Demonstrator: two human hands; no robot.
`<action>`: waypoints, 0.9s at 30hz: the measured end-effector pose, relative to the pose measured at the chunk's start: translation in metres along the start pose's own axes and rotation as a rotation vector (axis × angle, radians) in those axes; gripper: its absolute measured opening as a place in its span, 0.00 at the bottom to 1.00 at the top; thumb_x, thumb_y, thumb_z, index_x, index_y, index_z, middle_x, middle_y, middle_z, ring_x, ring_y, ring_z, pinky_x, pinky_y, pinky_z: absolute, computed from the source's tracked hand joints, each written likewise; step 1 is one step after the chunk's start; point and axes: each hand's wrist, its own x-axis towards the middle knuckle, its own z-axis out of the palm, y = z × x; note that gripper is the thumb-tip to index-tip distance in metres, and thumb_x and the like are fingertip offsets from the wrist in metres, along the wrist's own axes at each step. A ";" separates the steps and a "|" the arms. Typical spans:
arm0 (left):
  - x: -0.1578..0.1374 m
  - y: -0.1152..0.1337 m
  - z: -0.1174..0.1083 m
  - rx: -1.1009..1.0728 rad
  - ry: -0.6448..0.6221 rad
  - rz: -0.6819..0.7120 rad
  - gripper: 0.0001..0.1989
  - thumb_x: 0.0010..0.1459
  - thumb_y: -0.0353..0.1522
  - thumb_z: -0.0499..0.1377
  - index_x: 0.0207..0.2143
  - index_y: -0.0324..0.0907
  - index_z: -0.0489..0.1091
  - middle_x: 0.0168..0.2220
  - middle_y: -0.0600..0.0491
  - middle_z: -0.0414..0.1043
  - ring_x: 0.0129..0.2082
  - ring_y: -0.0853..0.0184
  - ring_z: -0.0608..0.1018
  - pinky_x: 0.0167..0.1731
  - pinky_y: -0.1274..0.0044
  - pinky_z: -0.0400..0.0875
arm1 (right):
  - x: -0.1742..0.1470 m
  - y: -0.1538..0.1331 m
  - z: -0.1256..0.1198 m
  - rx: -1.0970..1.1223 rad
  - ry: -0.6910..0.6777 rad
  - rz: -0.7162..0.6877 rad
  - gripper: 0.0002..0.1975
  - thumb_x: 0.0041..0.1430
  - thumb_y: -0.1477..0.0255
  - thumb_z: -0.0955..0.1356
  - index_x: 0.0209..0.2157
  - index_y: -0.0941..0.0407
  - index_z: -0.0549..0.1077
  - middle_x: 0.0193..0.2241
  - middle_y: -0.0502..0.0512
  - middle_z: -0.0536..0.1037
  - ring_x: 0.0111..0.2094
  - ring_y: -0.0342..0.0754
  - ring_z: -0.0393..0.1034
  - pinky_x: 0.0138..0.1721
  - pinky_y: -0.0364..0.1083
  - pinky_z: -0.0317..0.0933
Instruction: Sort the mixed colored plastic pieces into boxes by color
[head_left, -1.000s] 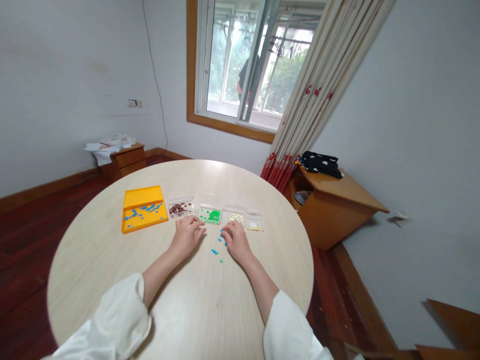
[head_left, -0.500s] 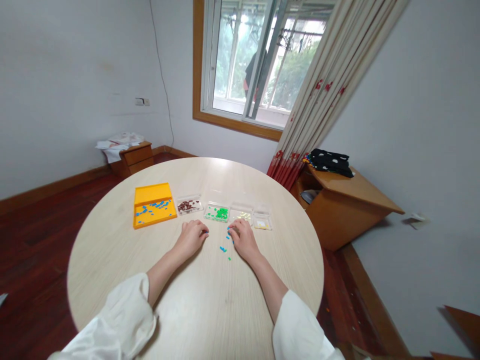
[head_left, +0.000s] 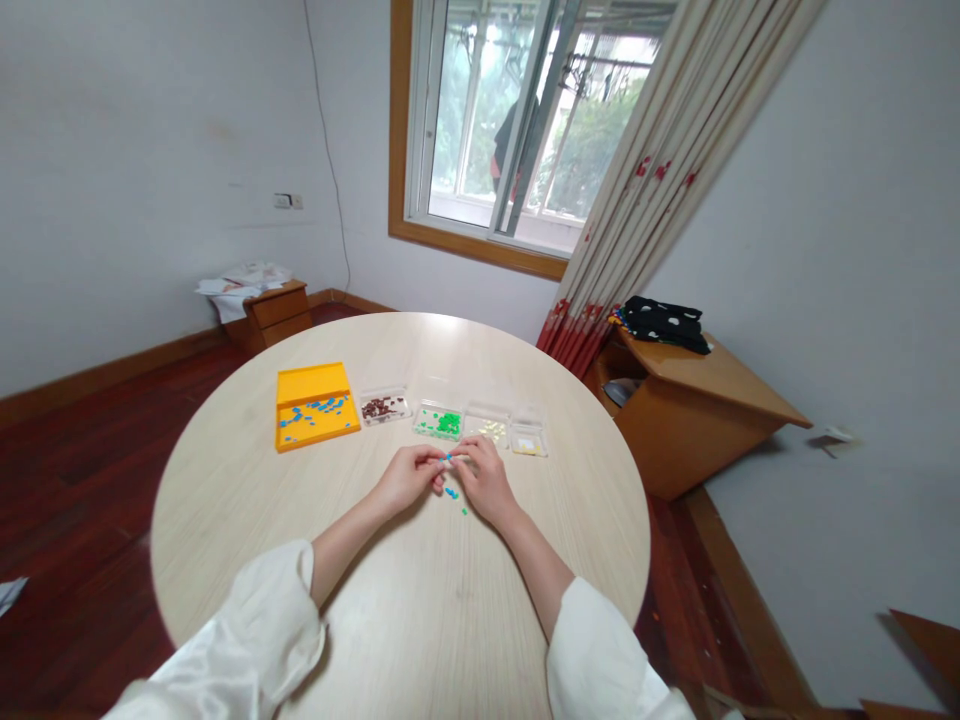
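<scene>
My left hand (head_left: 409,478) and my right hand (head_left: 484,482) meet above the near middle of the table. Their fingertips are pinched together around small blue pieces (head_left: 448,458), too tiny to make out in detail. Just below the fingers, a few loose blue pieces (head_left: 451,493) lie on the wood, with a green piece (head_left: 464,512) nearer to me. Behind my hands stands a clear box of green pieces (head_left: 448,423). To its right is a clear box with pale yellow pieces (head_left: 493,429).
An open yellow case (head_left: 313,382) with blue pieces stands at the left of the round table (head_left: 420,620). Beside it is a clear box of dark brown pieces (head_left: 384,408). A small clear box (head_left: 529,441) ends the row on the right.
My left hand has moved right, bringing its blue piece to my right hand's fingertips. The two hands were apart before. The view has shifted slightly.
</scene>
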 end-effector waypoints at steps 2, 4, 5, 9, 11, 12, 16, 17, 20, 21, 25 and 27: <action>-0.002 0.001 0.001 -0.024 -0.043 -0.029 0.17 0.42 0.40 0.64 0.28 0.35 0.69 0.15 0.57 0.67 0.15 0.72 0.69 0.21 0.77 0.67 | -0.001 -0.001 0.002 0.014 -0.008 -0.019 0.05 0.56 0.76 0.65 0.32 0.55 0.73 0.34 0.55 0.71 0.40 0.48 0.64 0.43 0.49 0.61; -0.004 0.002 0.002 -0.050 -0.041 -0.060 0.17 0.42 0.42 0.64 0.26 0.35 0.69 0.14 0.57 0.66 0.14 0.73 0.68 0.19 0.78 0.66 | -0.002 -0.001 0.003 0.021 -0.012 -0.027 0.04 0.56 0.76 0.66 0.32 0.55 0.73 0.34 0.55 0.71 0.39 0.48 0.64 0.42 0.49 0.61; -0.005 0.003 0.003 -0.064 -0.031 -0.074 0.17 0.42 0.42 0.63 0.25 0.35 0.68 0.14 0.57 0.65 0.14 0.74 0.68 0.18 0.79 0.65 | -0.002 -0.002 0.003 0.023 -0.014 -0.029 0.04 0.56 0.76 0.66 0.31 0.55 0.73 0.34 0.55 0.71 0.39 0.48 0.64 0.42 0.49 0.61; -0.007 0.006 0.006 -0.092 0.009 -0.101 0.15 0.42 0.40 0.62 0.22 0.36 0.66 0.13 0.58 0.63 0.12 0.76 0.64 0.15 0.81 0.61 | -0.002 -0.002 0.004 0.036 -0.024 -0.047 0.04 0.56 0.75 0.66 0.32 0.56 0.74 0.34 0.55 0.71 0.39 0.48 0.64 0.42 0.48 0.61; -0.005 0.008 0.005 -0.082 0.039 -0.100 0.14 0.42 0.39 0.61 0.21 0.37 0.66 0.14 0.59 0.62 0.12 0.76 0.63 0.14 0.81 0.58 | -0.002 0.000 0.003 0.037 -0.021 -0.060 0.04 0.56 0.75 0.67 0.33 0.55 0.74 0.35 0.56 0.72 0.40 0.48 0.64 0.43 0.48 0.61; -0.004 0.010 0.002 -0.070 0.062 -0.089 0.13 0.42 0.39 0.61 0.21 0.37 0.66 0.14 0.59 0.62 0.12 0.76 0.63 0.14 0.81 0.58 | -0.002 0.001 0.002 0.035 -0.015 -0.062 0.05 0.55 0.74 0.67 0.34 0.55 0.74 0.35 0.56 0.72 0.41 0.48 0.64 0.44 0.48 0.61; 0.004 0.021 -0.027 0.115 0.288 0.049 0.10 0.45 0.37 0.57 0.22 0.38 0.66 0.15 0.59 0.62 0.13 0.74 0.63 0.16 0.80 0.58 | 0.000 0.015 -0.007 -0.009 0.017 -0.002 0.07 0.56 0.75 0.65 0.36 0.56 0.74 0.34 0.56 0.72 0.39 0.47 0.66 0.43 0.48 0.61; 0.005 0.026 -0.038 0.235 0.364 0.093 0.10 0.46 0.37 0.56 0.21 0.38 0.66 0.15 0.59 0.61 0.14 0.73 0.64 0.18 0.79 0.59 | 0.000 0.019 -0.010 -0.030 0.012 0.029 0.07 0.57 0.76 0.64 0.35 0.57 0.75 0.33 0.56 0.72 0.38 0.47 0.66 0.42 0.48 0.61; 0.006 0.039 -0.073 0.625 0.667 0.222 0.09 0.48 0.35 0.54 0.25 0.38 0.69 0.20 0.55 0.68 0.21 0.69 0.70 0.26 0.77 0.63 | -0.001 0.027 -0.018 -0.095 -0.102 0.111 0.07 0.55 0.74 0.66 0.35 0.57 0.75 0.33 0.56 0.74 0.38 0.48 0.67 0.42 0.49 0.62; 0.006 0.043 -0.084 0.743 0.731 0.250 0.09 0.48 0.34 0.53 0.26 0.38 0.69 0.22 0.53 0.70 0.24 0.67 0.71 0.28 0.77 0.63 | -0.002 0.027 -0.020 -0.108 -0.161 0.128 0.07 0.54 0.73 0.67 0.36 0.56 0.76 0.34 0.56 0.74 0.38 0.48 0.67 0.43 0.49 0.61; 0.003 0.051 -0.114 1.008 0.787 0.193 0.09 0.50 0.32 0.52 0.28 0.37 0.70 0.28 0.47 0.72 0.30 0.63 0.73 0.34 0.74 0.65 | -0.004 0.025 -0.022 -0.134 -0.305 0.145 0.09 0.51 0.71 0.70 0.37 0.56 0.77 0.37 0.57 0.75 0.40 0.49 0.67 0.45 0.50 0.61; 0.001 0.051 -0.123 1.063 0.812 0.136 0.10 0.51 0.31 0.51 0.30 0.37 0.71 0.30 0.45 0.72 0.32 0.61 0.73 0.37 0.72 0.65 | -0.005 0.025 -0.021 -0.136 -0.304 0.139 0.07 0.52 0.74 0.70 0.35 0.56 0.77 0.35 0.57 0.75 0.39 0.48 0.68 0.44 0.49 0.61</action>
